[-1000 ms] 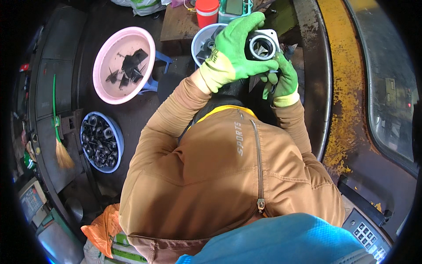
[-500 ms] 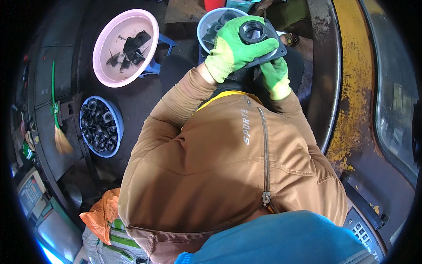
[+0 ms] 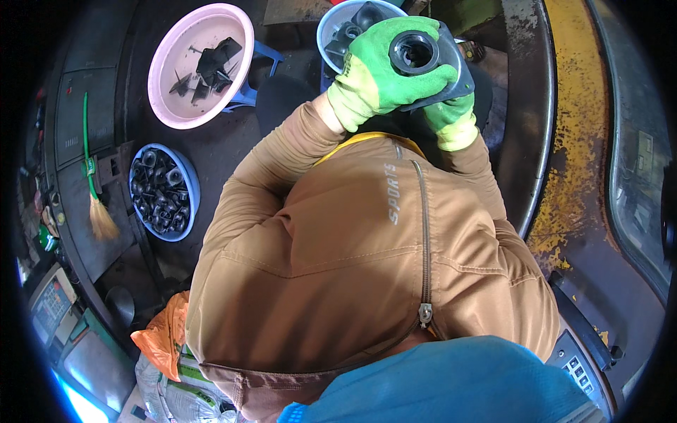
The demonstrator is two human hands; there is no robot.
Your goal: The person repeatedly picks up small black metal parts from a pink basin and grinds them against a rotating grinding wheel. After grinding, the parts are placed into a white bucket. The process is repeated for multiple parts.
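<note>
From overhead, both gloved hands were clamped on one grey housing (image 3: pixel 431 62), held up over the white basin (image 3: pixel 331 32): left hand (image 3: pixel 384 74) across its top, right hand (image 3: pixel 451 116) beneath. Three basins stood around: white, pink (image 3: pixel 169 106), blue (image 3: pixel 187 185).

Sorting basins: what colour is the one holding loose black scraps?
Pink basin, head view.

Dark, stained floor (image 3: pixel 233 151) carries a pink basin (image 3: pixel 166 92), a blue basin (image 3: pixel 190 194) of black parts, and a broom (image 3: pixel 95 190).
</note>
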